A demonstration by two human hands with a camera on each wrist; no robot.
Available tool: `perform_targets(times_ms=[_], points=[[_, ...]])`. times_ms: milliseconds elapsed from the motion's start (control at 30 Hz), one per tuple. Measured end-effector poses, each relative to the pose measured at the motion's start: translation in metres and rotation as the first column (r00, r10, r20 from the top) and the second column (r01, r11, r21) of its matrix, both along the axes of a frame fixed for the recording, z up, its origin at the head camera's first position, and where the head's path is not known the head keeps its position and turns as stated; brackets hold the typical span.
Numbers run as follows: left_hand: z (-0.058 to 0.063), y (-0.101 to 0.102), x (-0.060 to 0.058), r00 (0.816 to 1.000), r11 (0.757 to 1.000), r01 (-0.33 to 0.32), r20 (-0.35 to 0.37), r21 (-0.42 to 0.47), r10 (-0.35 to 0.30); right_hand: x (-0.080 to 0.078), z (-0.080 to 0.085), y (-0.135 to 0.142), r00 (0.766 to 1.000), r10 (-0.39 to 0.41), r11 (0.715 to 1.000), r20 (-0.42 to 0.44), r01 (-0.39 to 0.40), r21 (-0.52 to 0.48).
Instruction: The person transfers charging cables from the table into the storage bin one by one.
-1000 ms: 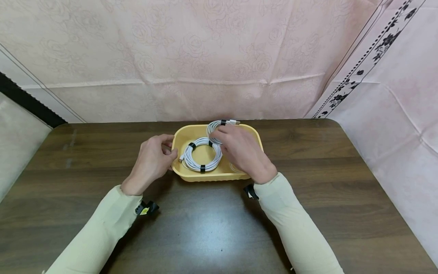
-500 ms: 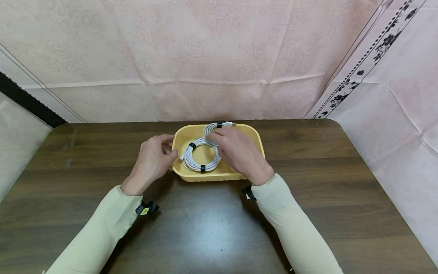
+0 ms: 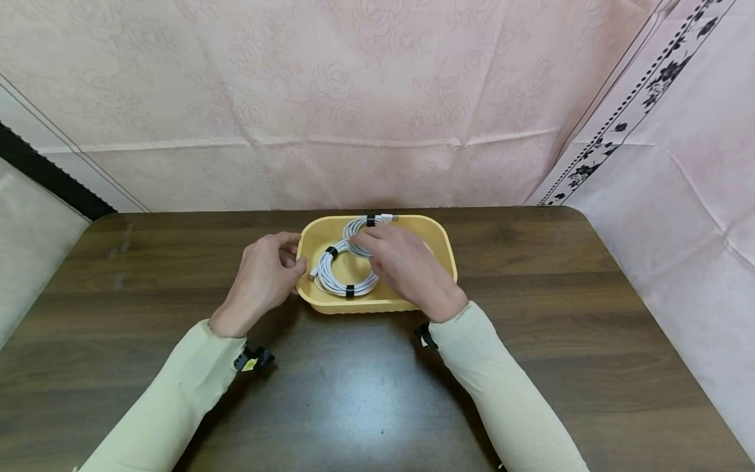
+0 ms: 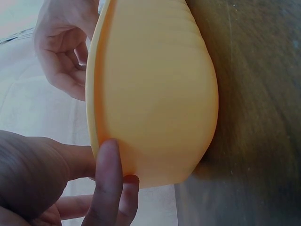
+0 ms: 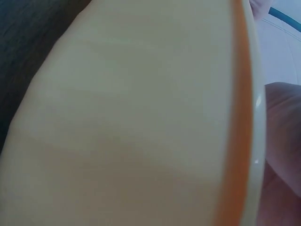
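A shallow yellow plastic basket (image 3: 360, 306) stands near the table's far edge. My left hand (image 3: 262, 275) pinches its left rim; the left wrist view shows fingers (image 4: 108, 174) against the outer wall. Inside the basket lies a coiled white cable (image 3: 330, 282), bound with black straps. My right hand (image 3: 407, 265) reaches over the basket and holds a second coiled white cable (image 3: 355, 229) with a black strap and a white plug end. This coil overlaps the upper part of the first. In the right wrist view the basket wall covers most of the right hand.
The dark wooden table (image 3: 366, 387) extends on both sides and in front of the basket. Behind it hangs a pale pink floral cloth (image 3: 330, 118), and a paler cloth (image 3: 696, 216) with a black floral border hangs at the right.
My right hand has shifted left and slightly down, carrying the second cable coil further over the first one. My left hand stays on the basket rim.
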State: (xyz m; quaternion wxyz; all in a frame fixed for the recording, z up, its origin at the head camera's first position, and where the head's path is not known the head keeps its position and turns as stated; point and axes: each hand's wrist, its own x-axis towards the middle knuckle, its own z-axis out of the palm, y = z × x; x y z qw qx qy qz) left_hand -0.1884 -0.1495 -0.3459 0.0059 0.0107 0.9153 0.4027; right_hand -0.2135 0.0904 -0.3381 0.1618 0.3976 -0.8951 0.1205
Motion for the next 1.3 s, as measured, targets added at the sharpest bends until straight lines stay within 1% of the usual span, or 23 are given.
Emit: perform_targets(times_ms=[167,333,467,700,967,1300], points=[[0.0,0.0,-0.001,1.0,1.0,0.0,-0.002,-0.003,0.0,0.0,-0.002,-0.002,1.0,0.012,1.0,-0.002,-0.012,0.0],[-0.002,-0.001,-0.001,1.0,1.0,0.002,0.001,-0.007,-0.002,-0.001,-0.004,-0.004,0.999,0.042,0.999,0.018,-0.041,-0.013],[-0.003,-0.001,0.0,1.0,1.0,0.004,0.017,-0.003,-0.004,0.0,-0.007,-0.006,0.998,0.061,0.998,0.034,-0.061,-0.003],[-0.001,-0.001,-0.002,1.0,1.0,0.004,-0.004,-0.01,-0.004,-0.001,-0.011,-0.008,0.999,0.048,0.998,0.006,-0.048,0.034],[-0.002,0.0,-0.003,1.0,1.0,-0.001,-0.002,-0.01,0.001,-0.002,-0.017,-0.011,0.998,0.066,0.996,0.026,-0.067,0.059],[-0.003,0.0,-0.003,1.0,1.0,0.005,0.0,-0.007,-0.005,-0.004,-0.018,-0.011,0.994,0.065,0.995,0.083,-0.071,0.069]])
